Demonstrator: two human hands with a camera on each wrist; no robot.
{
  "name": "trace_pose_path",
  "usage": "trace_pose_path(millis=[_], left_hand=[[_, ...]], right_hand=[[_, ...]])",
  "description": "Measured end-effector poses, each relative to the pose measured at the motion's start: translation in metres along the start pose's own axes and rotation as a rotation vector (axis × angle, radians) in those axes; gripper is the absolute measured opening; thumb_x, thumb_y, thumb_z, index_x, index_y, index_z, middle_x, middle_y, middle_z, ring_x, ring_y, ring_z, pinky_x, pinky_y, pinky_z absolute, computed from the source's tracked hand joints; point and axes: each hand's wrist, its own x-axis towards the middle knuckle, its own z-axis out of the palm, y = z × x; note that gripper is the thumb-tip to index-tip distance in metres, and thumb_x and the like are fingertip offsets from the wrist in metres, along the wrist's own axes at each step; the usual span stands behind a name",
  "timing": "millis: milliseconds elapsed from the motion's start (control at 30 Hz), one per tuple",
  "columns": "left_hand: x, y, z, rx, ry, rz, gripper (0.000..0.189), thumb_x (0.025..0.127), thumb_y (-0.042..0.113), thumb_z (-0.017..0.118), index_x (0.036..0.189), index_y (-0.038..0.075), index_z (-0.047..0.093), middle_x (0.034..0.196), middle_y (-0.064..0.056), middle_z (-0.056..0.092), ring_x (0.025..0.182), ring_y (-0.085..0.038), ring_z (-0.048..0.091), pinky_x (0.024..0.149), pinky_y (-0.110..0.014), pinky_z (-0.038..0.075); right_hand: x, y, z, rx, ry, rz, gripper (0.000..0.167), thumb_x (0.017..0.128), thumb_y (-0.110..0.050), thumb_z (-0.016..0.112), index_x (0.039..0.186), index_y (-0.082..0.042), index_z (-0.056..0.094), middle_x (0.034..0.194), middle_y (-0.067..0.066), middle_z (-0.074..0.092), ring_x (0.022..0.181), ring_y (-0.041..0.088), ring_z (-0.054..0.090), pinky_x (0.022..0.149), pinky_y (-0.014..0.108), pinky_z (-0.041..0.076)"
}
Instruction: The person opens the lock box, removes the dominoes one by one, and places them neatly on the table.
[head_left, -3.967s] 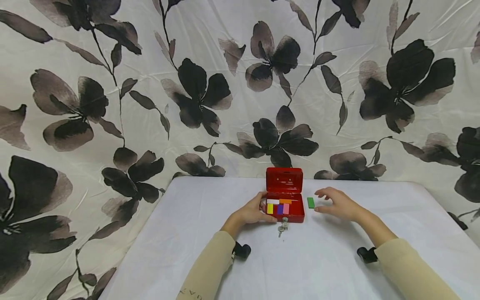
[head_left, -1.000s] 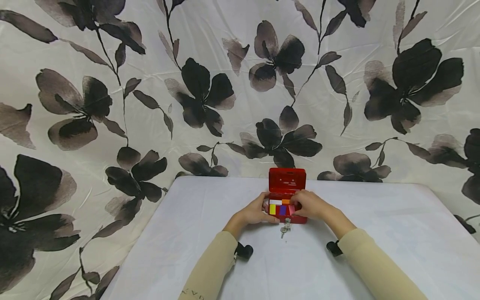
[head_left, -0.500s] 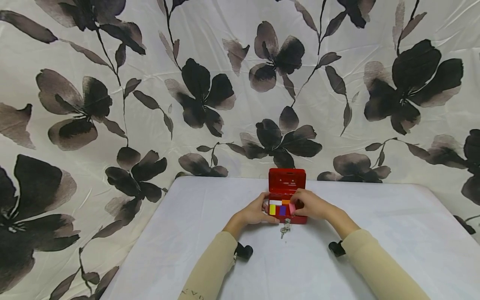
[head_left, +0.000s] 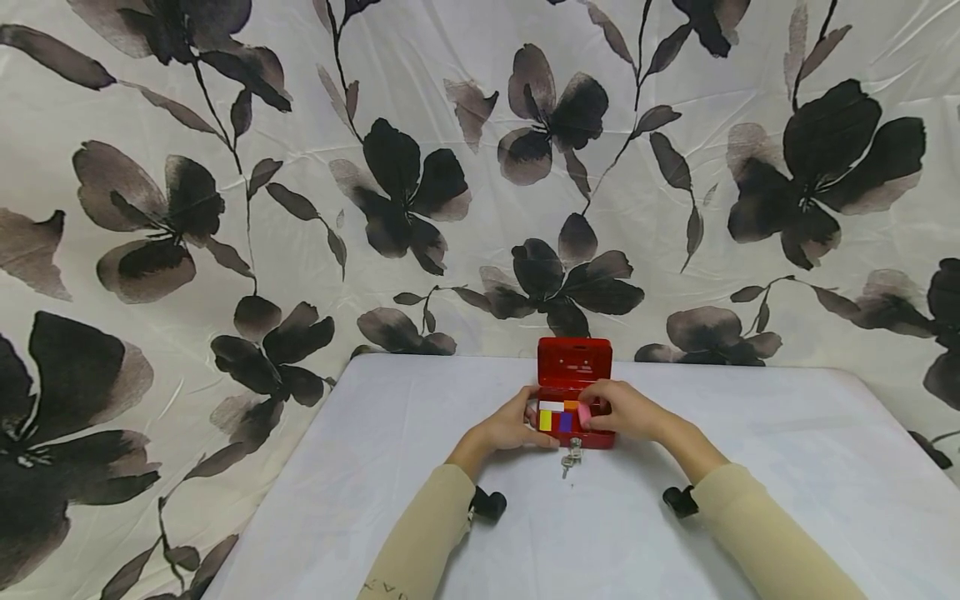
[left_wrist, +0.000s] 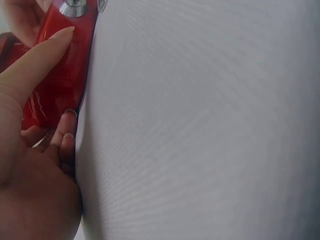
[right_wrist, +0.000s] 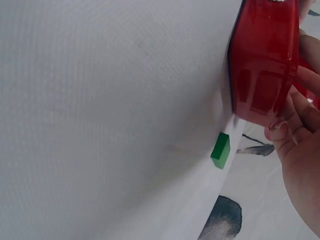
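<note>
Left hand (head_left: 507,423) grips box (head_left: 574,367); right (head_left: 627,410) pinches block (head_left: 584,414)

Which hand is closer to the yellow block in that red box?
Left. The left hand grips the red box close beside the yellow block; the right hand is farther across, pinching the pink block.

No word can be read for certain. The left sleeve (head_left: 420,535) bears a short row of dark lettering (head_left: 385,590) across the forearm, at the bottom edge of the head view. Its characters are small, thin-stroked and angular, some like a V or an A, and the edge cuts into the row, so its wording cannot be told.
</note>
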Motion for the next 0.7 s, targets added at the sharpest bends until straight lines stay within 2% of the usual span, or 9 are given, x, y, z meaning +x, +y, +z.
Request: trace_pose_path(millis=[133,367,700], left_hand=[[0.001,-0.001,0.0,-0.002,0.003,-0.002,0.096,0.079,0.029,0.09,0.155,0.016,0.034,0.111,-0.005,0.057,0.107,-0.02,0.052,0.097,-0.038,0.052],[0.003,-0.002,0.0,-0.005,0.001,-0.002,0.096,0.079,0.03,0.09,0.155,0.015,0.033,0.111,-0.005,0.056,0.109,-0.02,0.051,0.099,-0.04,0.052],[0.001,-0.002,0.001,0.008,0.009,-0.006,0.099,0.077,0.031,0.091,0.156,0.017,0.032,0.113,-0.003,0.056,0.112,-0.02,0.051,0.102,-0.041,0.051]], right_hand=[[-0.004,-0.003,-0.003,0.018,0.016,-0.019,0.046,0.092,-0.022,0.078,0.13,0.001,0.065,0.11,0.007,0.067,0.098,0.023,0.056,0.087,0.042,0.056],[-0.01,-0.003,-0.008,0.059,0.029,0.0,0.047,0.093,-0.025,0.077,0.131,0.0,0.064,0.112,0.006,0.065,0.102,0.026,0.055,0.088,0.047,0.054],[-0.02,0.004,-0.015,0.072,0.047,0.009,0.048,0.094,-0.027,0.076,0.132,0.0,0.063,0.11,0.005,0.064,0.099,0.027,0.055,0.077,0.033,0.053]])
